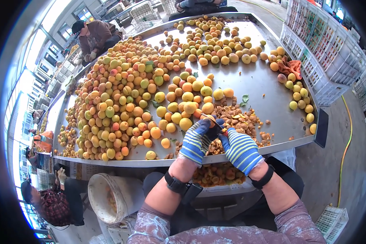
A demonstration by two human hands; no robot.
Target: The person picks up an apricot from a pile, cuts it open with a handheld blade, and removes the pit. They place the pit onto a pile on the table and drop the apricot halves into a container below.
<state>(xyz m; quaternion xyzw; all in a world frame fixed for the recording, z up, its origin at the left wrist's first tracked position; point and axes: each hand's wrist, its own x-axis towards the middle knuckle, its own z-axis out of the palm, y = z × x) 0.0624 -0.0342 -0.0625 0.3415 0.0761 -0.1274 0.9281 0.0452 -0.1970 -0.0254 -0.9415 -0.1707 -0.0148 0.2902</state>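
Note:
Both my hands wear blue-and-yellow striped gloves and meet over the near edge of a metal table (268,95). My left hand (197,140) is closed around an apricot, which its fingers partly hide. Close beside it, my right hand (240,149) grips a small knife (219,125), its thin blade lying against the fruit; most of the handle is covered. Just beyond my hands is a pile of apricot pits and cut scraps (240,120). Whole apricots (122,89) are heaped to the left, with more spread along the far side. Below the table edge sits a crate of cut apricots (219,175).
A white bucket (124,199) stands at lower left. Stacked white crates (313,61) and an orange cloth (290,67) are at the right. Co-workers sit at far left (95,36) and lower left (55,199). A yellow hose (347,150) crosses the floor.

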